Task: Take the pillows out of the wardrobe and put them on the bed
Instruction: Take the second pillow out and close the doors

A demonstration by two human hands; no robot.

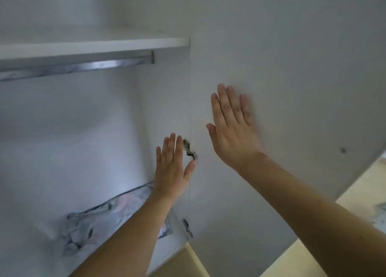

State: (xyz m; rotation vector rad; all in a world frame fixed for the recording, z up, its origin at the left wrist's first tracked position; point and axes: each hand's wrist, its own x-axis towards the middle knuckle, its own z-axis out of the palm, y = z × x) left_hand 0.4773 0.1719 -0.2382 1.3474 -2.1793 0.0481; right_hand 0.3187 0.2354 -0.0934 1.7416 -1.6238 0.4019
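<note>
The white wardrobe stands open in front of me, its door (pixel 282 67) swung out to the right. A pillow with a pale floral print (pixel 98 220) lies on the wardrobe floor at lower left, partly hidden by my left forearm. My left hand (pixel 171 168) is raised with straight fingers next to the side panel and a metal hinge (pixel 190 150). My right hand (pixel 231 126) lies flat, fingers straight, against the inside of the door. Neither hand holds anything.
A white shelf (pixel 94 46) crosses the top of the wardrobe with a metal hanging rail (pixel 77 67) under it. A second hinge (pixel 187 227) sits lower on the door edge. Pale wooden floor (pixel 355 193) shows at lower right.
</note>
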